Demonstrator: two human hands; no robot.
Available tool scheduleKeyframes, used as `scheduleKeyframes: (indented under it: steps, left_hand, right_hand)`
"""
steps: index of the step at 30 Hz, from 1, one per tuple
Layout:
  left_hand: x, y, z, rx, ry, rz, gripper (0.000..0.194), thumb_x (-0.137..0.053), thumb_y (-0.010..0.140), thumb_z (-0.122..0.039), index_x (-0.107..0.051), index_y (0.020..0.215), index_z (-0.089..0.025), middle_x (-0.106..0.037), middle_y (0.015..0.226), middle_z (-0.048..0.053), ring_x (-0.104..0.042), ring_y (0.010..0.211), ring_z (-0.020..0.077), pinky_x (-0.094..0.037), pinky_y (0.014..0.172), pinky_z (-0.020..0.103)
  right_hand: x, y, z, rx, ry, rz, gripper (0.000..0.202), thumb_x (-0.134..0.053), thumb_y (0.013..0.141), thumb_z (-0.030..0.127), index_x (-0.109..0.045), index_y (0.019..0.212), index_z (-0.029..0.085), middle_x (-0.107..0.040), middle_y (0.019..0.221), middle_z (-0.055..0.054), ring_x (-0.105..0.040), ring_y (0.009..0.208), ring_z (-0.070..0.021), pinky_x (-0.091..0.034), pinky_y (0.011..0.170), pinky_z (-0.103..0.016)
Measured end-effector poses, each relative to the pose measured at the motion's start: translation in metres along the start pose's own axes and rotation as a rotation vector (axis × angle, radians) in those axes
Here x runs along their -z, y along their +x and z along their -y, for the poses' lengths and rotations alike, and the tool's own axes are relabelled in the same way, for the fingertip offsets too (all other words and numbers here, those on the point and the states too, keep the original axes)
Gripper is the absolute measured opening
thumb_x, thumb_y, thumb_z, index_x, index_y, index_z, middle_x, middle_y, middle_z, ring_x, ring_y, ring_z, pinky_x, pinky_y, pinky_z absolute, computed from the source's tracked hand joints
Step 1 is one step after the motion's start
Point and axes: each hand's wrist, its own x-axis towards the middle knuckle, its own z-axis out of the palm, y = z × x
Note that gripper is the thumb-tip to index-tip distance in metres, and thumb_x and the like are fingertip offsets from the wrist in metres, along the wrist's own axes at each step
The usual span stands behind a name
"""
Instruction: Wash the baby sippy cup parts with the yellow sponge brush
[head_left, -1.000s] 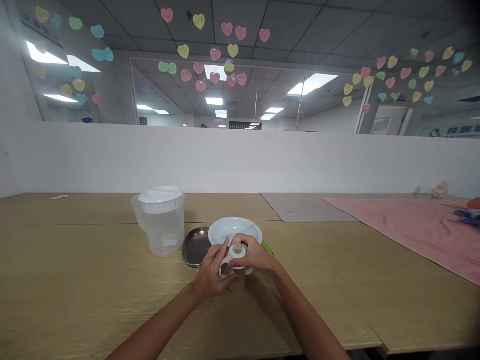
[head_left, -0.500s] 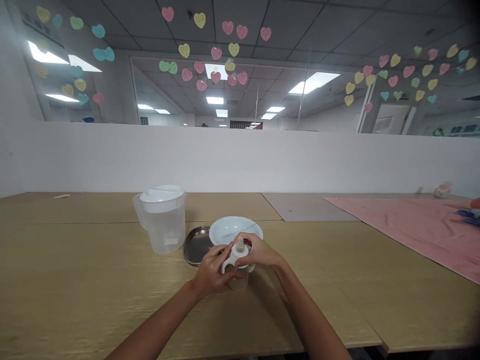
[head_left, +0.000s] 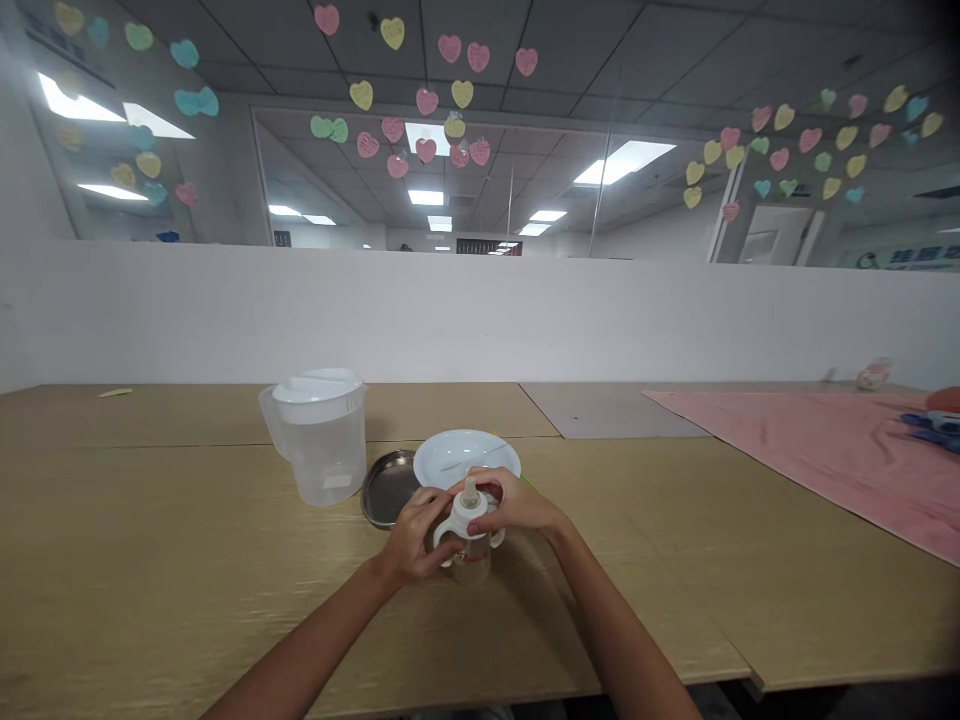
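A clear baby bottle (head_left: 471,562) with a white two-handled collar and a pale teat stands upright on the table in front of me. My left hand (head_left: 415,540) grips its left side, thumb and fingers around the left handle. From the right, my right hand (head_left: 510,500) has its fingers closed round the white collar below the teat. Just behind the hands is a white bowl (head_left: 457,450) with a thin stick-like item in it. A round metal tray (head_left: 386,490) lies to the left of the bowl, partly hidden by my left hand.
A translucent lidded pitcher (head_left: 326,440) stands left of the metal tray. On the right, a pink cloth (head_left: 825,450) covers the table (head_left: 187,560), with blue and red items at its far edge. A low white wall (head_left: 450,320) runs behind.
The whole view has shifted slightly. My left fingers have moved a little on the bottle, and more of the orange print on its body shows. Both hands stay on it.
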Motion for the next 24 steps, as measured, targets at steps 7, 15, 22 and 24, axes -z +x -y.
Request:
scheduleKeyframes:
  steps: [7,15,22,24]
  left_hand:
    - [-0.006,0.003,-0.008,0.041,0.077,-0.055,0.079,-0.066,0.065,-0.057,-0.044,0.129,-0.016,-0.061,0.106,0.012,-0.056,0.095,0.0261,-0.047,0.083,0.040]
    - [-0.010,0.002,-0.009,0.010,0.024,-0.081,0.075,-0.069,0.068,-0.046,-0.041,0.130,-0.017,-0.061,0.103,0.012,-0.058,0.092,0.0239,-0.050,0.078,0.035]
    - [-0.008,0.000,-0.004,0.030,0.026,-0.069,0.091,-0.064,0.071,-0.047,-0.018,0.142,-0.013,-0.059,0.113,0.016,-0.055,0.103,0.0280,-0.047,0.086,0.040]
    - [-0.006,0.000,-0.006,0.037,0.014,-0.055,0.097,-0.064,0.072,-0.046,-0.008,0.143,-0.011,-0.063,0.105,0.013,-0.056,0.102,0.0277,-0.045,0.088,0.041]
  right_hand:
    - [-0.002,0.000,-0.001,-0.015,0.088,-0.014,0.064,-0.079,0.053,0.025,-0.059,0.114,0.024,-0.060,0.114,-0.004,-0.054,0.106,-0.0211,-0.043,0.091,-0.033]
    - [0.006,0.000,-0.009,-0.025,0.241,0.131,0.066,-0.077,0.058,0.024,-0.055,0.120,0.021,-0.060,0.115,-0.007,-0.052,0.110,-0.0219,-0.038,0.095,-0.036]
    - [0.008,0.001,-0.013,-0.008,0.284,0.069,0.056,-0.069,0.062,0.023,-0.054,0.116,0.021,-0.062,0.109,-0.006,-0.055,0.105,-0.0217,-0.040,0.091,-0.035]
    - [0.010,0.004,-0.018,0.029,0.243,-0.076,0.042,-0.065,0.064,0.025,-0.058,0.105,0.021,-0.062,0.107,-0.006,-0.054,0.106,-0.0225,-0.038,0.093,-0.037]
